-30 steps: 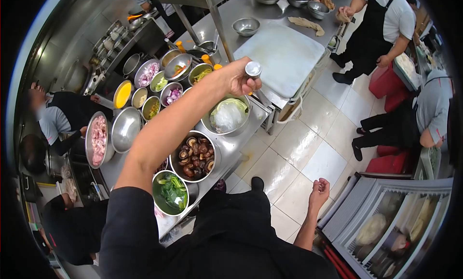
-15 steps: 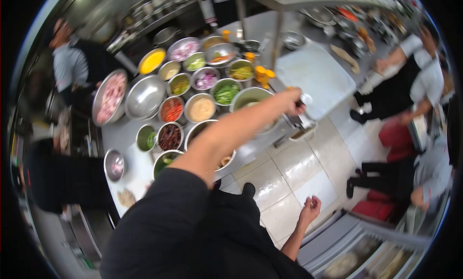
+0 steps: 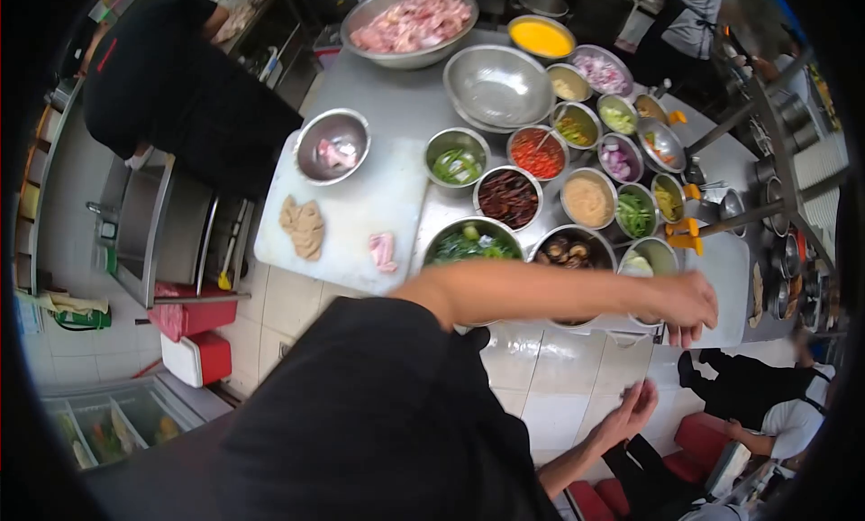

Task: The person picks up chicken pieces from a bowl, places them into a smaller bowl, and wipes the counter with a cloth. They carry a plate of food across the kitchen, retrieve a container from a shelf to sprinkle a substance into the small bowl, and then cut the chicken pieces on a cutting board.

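Note:
My left hand [image 3: 688,310] is stretched across to the right end of the table, palm down. Its fingers droop loosely and I see nothing in them. Beneath and beside it stands a pot with pale green pieces [image 3: 651,256], partly covered by my forearm. My right hand [image 3: 638,407] hangs low over the floor, fingers loosely curled and apart, with nothing visible in it. On the white cutting board [image 3: 351,223] lie a beige crumpled cloth-like lump [image 3: 302,226], a piece of raw meat [image 3: 382,251] and a steel bowl holding pale pink meat [image 3: 332,146].
Several pots hold red peppers [image 3: 538,152], dried chillies [image 3: 508,197], mushrooms [image 3: 574,251] and minced garlic [image 3: 589,198]. A large bowl of raw meat [image 3: 411,22] and an empty steel bowl [image 3: 498,85] stand behind. Co-workers work around, one at left in black [image 3: 162,79]. Shelf posts [image 3: 734,217] rise at right.
My view has swung left, bringing the whole cutting board into sight. My left hand, earlier closed around something dark at the table's end, now has loosened, drooping fingers. My right hand stays low.

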Demonstrator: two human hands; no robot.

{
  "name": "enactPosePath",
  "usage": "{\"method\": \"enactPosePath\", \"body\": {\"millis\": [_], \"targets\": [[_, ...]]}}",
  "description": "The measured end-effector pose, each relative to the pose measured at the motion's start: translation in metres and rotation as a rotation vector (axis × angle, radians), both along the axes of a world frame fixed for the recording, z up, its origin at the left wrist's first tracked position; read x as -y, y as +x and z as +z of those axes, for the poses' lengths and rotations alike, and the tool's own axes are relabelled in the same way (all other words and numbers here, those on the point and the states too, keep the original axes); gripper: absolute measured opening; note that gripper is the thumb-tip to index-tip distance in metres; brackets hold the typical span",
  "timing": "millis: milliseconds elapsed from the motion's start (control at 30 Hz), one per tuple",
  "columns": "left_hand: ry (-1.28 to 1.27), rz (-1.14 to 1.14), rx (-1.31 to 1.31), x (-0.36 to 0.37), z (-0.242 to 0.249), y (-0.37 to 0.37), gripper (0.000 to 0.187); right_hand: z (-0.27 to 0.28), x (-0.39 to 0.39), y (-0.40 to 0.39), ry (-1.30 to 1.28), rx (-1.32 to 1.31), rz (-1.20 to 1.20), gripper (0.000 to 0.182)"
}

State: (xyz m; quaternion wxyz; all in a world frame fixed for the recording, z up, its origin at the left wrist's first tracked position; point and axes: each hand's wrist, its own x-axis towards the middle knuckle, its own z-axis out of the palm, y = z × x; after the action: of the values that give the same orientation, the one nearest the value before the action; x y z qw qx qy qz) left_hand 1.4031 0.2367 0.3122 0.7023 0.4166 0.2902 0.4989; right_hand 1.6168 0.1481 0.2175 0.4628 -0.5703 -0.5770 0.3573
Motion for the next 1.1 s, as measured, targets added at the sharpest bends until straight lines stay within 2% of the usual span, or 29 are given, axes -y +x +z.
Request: {"method": "enactPosePath", "body": {"millis": [33, 67, 100, 167, 233, 267, 300, 333, 367, 433, 467, 500, 533, 600, 633, 667, 733, 800, 900, 967, 1000, 1100], "targets": [[0.147, 0.080, -0.152, 0.044, 0.023, -0.052, 0.026, 0.014, 0.005, -0.032, 0.010, -0.009, 0.108, 0.022], [0.446, 0.293, -0.343, 0.077, 0.024, -0.101, 0.027, 0.025, 0.014, -0.067, 0.015, -0.020, 0.211, 0.022], [0.425, 0.426, -0.637, 0.115, 0.027, -0.155, 0.029, 0.039, 0.030, -0.105, 0.003, -0.065, 0.393, 0.022], [0.198, 0.751, -0.725, 0.188, 0.015, -0.254, 0.033, 0.048, 0.063, -0.176, -0.034, -0.074, 0.750, 0.021], [-0.028, 1.086, -1.202, 0.264, -0.018, -0.342, 0.038, 0.058, 0.097, -0.251, -0.021, 0.126, 1.101, 0.024], [-0.314, 1.196, -1.316, 0.302, -0.032, -0.372, 0.044, 0.042, 0.111, -0.280, -0.036, 0.171, 1.238, 0.028], [-0.484, 1.296, -1.438, 0.336, -0.055, -0.400, 0.053, 0.020, 0.124, -0.304, -0.023, 0.300, 1.319, 0.040], [-0.567, 1.359, -1.453, 0.369, -0.083, -0.425, 0.059, 0.003, 0.140, -0.327, 0.021, 0.465, 1.288, 0.044], [-0.749, 1.333, -1.390, 0.395, -0.105, -0.438, 0.066, -0.013, 0.152, -0.341, 0.073, 0.627, 1.255, 0.049], [-0.945, 1.273, -1.185, 0.430, -0.156, -0.452, 0.069, -0.044, 0.168, -0.359, 0.026, 0.752, 1.189, 0.048], [-0.965, 1.205, -0.901, 0.427, -0.142, -0.437, 0.071, -0.060, 0.174, -0.365, -0.023, 0.855, 1.124, 0.047], [-0.896, 1.176, -0.693, 0.431, -0.157, -0.433, 0.071, -0.075, 0.175, -0.363, 0.043, 0.753, 1.129, 0.040], [-0.880, 1.084, -0.590, 0.429, -0.164, -0.429, 0.071, -0.085, 0.178, -0.362, 0.057, 0.760, 1.119, 0.040], [-0.707, 1.052, -0.459, 0.420, -0.190, -0.421, 0.051, -0.097, 0.182, -0.360, 0.050, 0.778, 1.107, 0.035], [-0.719, 1.066, -0.351, 0.411, -0.188, -0.417, 0.032, -0.099, 0.183, -0.360, 0.066, 0.694, 1.082, 0.031], [-0.710, 1.103, -0.310, 0.407, -0.200, -0.415, 0.021, -0.100, 0.181, -0.361, 0.082, 0.610, 1.060, 0.027], [-0.635, 1.105, -0.304, 0.398, -0.192, -0.411, 0.017, -0.068, 0.176, -0.375, -0.179, 0.442, 0.939, 0.019], [-0.674, 1.054, -0.347, 0.392, -0.186, -0.410, 0.016, -0.051, 0.168, -0.397, -0.175, 0.344, 0.778, 0.016], [-0.652, 0.952, -0.277, 0.384, -0.187, -0.402, 0.020, -0.008, 0.153, -0.448, -0.155, 0.327, 0.710, 0.016], [-0.611, 0.902, -0.284, 0.374, -0.185, -0.401, 0.021, -0.004, 0.144, -0.475, 0.134, 0.410, 0.853, 0.019], [-0.604, 0.839, -0.305, 0.369, -0.176, -0.403, 0.022, -0.007, 0.141, -0.482, 0.140, 0.408, 0.844, 0.019], [-0.557, 0.761, -0.339, 0.361, -0.178, -0.409, 0.024, -0.008, 0.135, -0.500, 0.041, 0.717, 1.026, 0.028]]}}
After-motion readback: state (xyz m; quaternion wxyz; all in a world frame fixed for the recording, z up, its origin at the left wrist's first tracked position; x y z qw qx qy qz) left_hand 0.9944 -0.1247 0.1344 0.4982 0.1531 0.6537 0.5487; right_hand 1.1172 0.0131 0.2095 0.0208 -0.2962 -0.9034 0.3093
